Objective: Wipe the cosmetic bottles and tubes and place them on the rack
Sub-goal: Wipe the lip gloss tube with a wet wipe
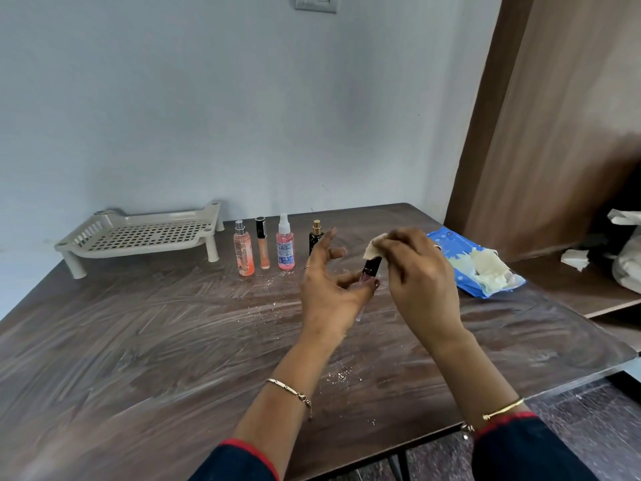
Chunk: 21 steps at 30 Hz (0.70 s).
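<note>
Rack [145,234] stands at table [138,341] rear left; four bottles [264,248] stand beside it. Left hand [327,289] pinches a tube [368,272], other fingers spread. Right hand [416,272] presses a wipe [376,246] on its cap.

Only one view on my feed: head camera, wide-angle, worn by person. It looked forward and down across table [173,341] toward far edge and wall behind. Near edge ran under forearms at bottom of frame; right edge cut diagonally toward far right corner. Both hands sat close to lens, mid-frame; rack [138,234] stood well off at far left corner. No second view, so no overlap.
</note>
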Tool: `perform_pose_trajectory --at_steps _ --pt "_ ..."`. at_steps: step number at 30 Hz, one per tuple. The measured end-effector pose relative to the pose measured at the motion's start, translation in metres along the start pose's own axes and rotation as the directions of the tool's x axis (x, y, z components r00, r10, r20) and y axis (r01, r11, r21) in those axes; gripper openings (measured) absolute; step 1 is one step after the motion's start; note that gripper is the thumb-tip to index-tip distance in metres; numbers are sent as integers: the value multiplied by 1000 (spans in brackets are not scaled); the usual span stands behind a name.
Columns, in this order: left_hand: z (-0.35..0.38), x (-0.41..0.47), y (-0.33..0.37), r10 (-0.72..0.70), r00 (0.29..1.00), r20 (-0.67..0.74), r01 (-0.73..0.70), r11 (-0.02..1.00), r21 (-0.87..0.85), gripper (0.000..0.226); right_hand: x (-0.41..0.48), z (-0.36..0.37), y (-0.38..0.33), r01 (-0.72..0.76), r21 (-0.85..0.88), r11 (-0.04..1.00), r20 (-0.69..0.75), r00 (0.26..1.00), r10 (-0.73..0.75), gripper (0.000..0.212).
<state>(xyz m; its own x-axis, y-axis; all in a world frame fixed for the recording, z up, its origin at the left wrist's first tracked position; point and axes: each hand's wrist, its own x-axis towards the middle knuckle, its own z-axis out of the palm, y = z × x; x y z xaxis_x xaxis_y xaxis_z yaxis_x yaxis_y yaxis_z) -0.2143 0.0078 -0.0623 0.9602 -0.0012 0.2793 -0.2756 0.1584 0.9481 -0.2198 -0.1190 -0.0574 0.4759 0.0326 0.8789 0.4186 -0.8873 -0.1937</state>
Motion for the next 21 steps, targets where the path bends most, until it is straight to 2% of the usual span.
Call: perform_pose_trajectory --at_steps 2,4,7,9,12,14,17,21 --pt "-2 1 -4 24 1000 4 -24 999 31 92 4 1 -1 -151 155 976 -2 988 153 26" --pt "-3 2 -7 56 998 15 -57 996 72 101 6 1 -3 -329 287 900 81 944 319 33" --pt "-3 1 -13 84 996 21 -85 990 112 110 4 1 -1 -467 410 784 188 884 428 27" --pt "-3 1 -17 93 995 27 -95 991 98 110 1 0 -2 -447 409 796 193 894 403 19" --pt "-4 2 -22 91 996 20 -93 993 71 110 -3 0 -1 -286 286 914 127 957 260 16" --pt "-3 3 -24 84 996 11 -84 995 52 110 -4 1 0 -227 242 943 95 973 210 16" --pt "-5 4 -26 83 996 9 -83 996 40 110 -5 3 0 -196 242 950 59 981 187 16" --pt "-6 3 -27 96 995 19 -98 992 76 110 -6 8 0 -229 297 927 33 973 229 15"
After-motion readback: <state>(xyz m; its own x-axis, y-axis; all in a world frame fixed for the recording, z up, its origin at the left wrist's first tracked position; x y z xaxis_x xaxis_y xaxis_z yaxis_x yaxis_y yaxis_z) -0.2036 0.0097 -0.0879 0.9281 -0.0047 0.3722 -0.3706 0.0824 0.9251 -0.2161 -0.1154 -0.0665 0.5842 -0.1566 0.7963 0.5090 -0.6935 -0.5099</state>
